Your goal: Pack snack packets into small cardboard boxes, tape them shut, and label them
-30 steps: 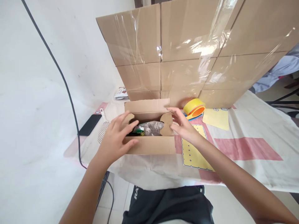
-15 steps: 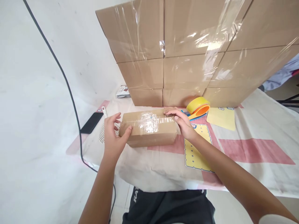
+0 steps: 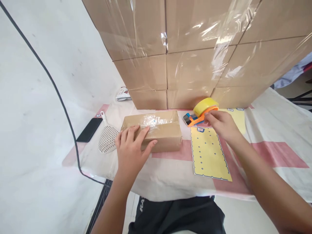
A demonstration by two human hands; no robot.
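A small cardboard box (image 3: pixel 168 131), with clear shiny tape across its top, lies on the table. My left hand (image 3: pixel 133 144) rests on the box's left part, fingers spread over the top and the thumb at the front edge. Further right, my right hand (image 3: pixel 223 125) has its thumb and fingers closed at the handle end of an orange and blue tape dispenser (image 3: pixel 195 121). It carries a yellow roll of tape (image 3: pixel 204 105). The dispenser lies on the table before the big boxes; my fingertips are partly hidden. Below it is a yellow card (image 3: pixel 208 156) with a blue border.
A wall of stacked cardboard boxes (image 3: pixel 190 71) under clear film stands behind. At the left are a white perforated scoop (image 3: pixel 108 139), a black phone (image 3: pixel 89 130) and a dark cable (image 3: pixel 60 100). Another yellow sheet (image 3: pixel 239 117) lies partly behind my right hand.
My right hand has left the box and moved right to the tape dispenser. My left hand has shifted from the box's left end onto its top.
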